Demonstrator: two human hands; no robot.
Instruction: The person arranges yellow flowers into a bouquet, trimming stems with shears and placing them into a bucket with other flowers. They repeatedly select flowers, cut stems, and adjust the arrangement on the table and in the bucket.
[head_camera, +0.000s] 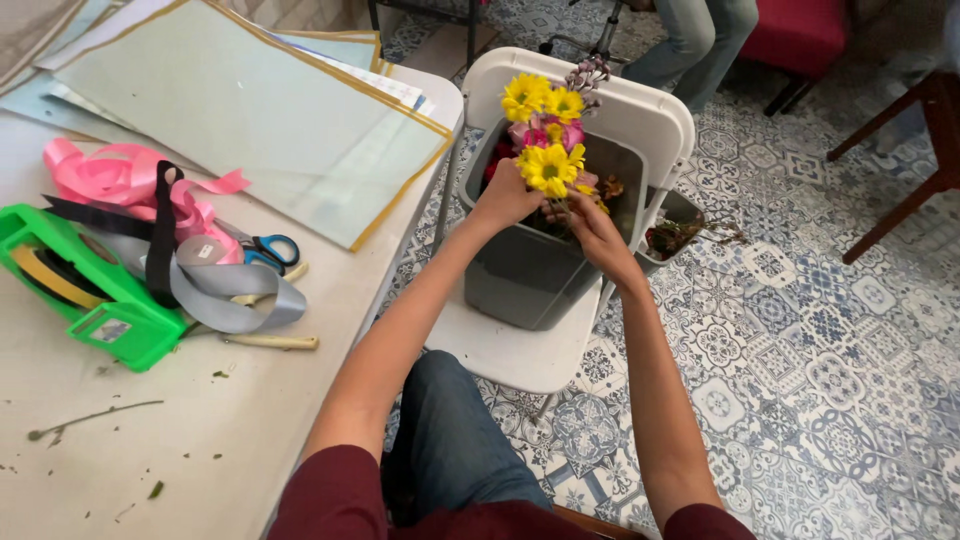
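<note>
Hands both clamped on the flowers: left hand at their seven o'clock, right hand at five, over a gray bin on a white chair.

A bunch of flowers stands upright at about twelve o'clock: yellow daisy-like blooms on top and in front, pink ones between, dark red at nine o'clock, a pale purplish sprig at one o'clock. Its stems drop into an open grey bin directly below.
</note>
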